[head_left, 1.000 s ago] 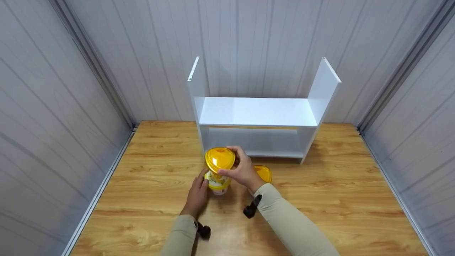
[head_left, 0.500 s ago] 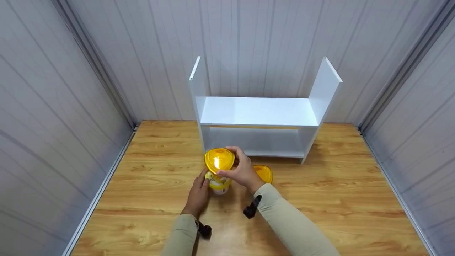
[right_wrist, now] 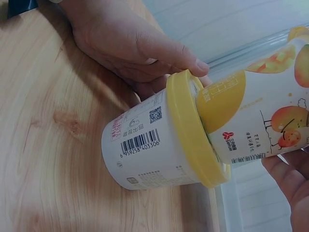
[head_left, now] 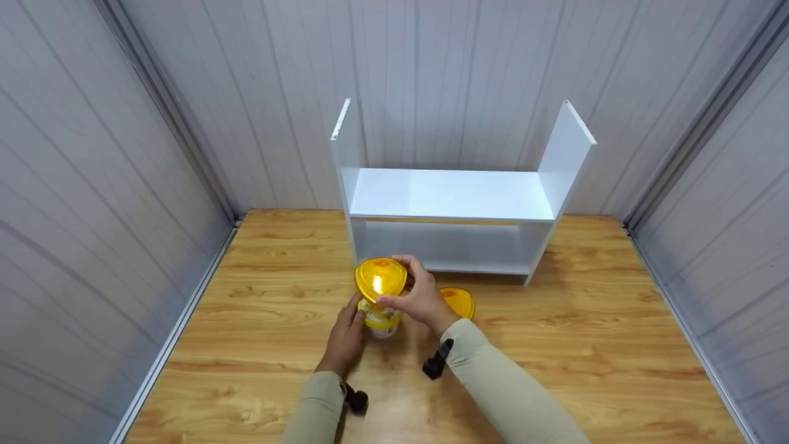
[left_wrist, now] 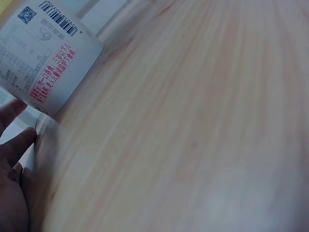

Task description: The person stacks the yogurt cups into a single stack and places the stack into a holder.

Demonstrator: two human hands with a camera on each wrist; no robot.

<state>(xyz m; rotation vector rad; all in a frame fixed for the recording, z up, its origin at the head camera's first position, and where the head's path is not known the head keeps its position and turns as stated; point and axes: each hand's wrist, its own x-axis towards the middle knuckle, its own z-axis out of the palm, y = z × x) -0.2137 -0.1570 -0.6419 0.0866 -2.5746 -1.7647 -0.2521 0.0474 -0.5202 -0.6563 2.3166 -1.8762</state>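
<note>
Two white food cups with yellow lids stand one over the other. My right hand [head_left: 422,299] holds the upper cup [right_wrist: 270,106], printed with mangoes, fingers and thumb around its side. Its glossy lid [head_left: 380,277] faces up in the head view. The upper cup's base meets the lid of the lower cup [right_wrist: 149,145], which stands on the wooden table. My left hand [head_left: 345,339] lies along the lower cup's left side, fingers extended and thumb against the lid's edge. Splayed fingers [left_wrist: 17,150] show beside the cup in the left wrist view. The far fingertips are hidden.
A third yellow-lidded cup [head_left: 459,301] stands just right of the stack, partly hidden behind my right hand. Beyond the cups is a white shelf unit [head_left: 453,194] with two levels and upright side panels. Pale panelled walls [head_left: 92,216] enclose the wooden table [head_left: 585,345].
Both hands and the stacked cups hold nearly the same place. The whole head view has shifted very slightly to the right.
</note>
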